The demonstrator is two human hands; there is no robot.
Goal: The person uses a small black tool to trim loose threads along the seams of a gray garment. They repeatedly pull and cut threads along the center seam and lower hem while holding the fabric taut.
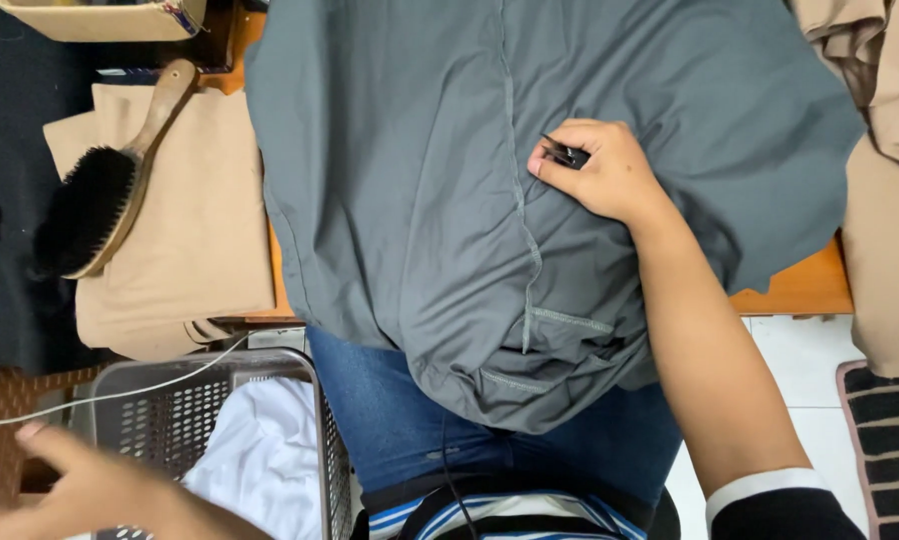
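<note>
A grey garment (440, 180) lies spread over a wooden table, its lower edge hanging over my lap. My right hand (600, 175) rests on it near a stitched seam, fingers closed on a small black clipper tool (567, 154). My left hand (90, 485) is low at the left, blurred, fingers spread, holding nothing, beside a grey perforated basket (160, 400) with white cloth (265, 450) inside.
A wooden brush with black bristles (95, 205) lies on folded tan fabric (200, 240) at the left. More tan fabric (885, 180) hangs at the right. A white cord (140, 385) crosses the basket. A striped mat (895, 450) lies on the tiled floor.
</note>
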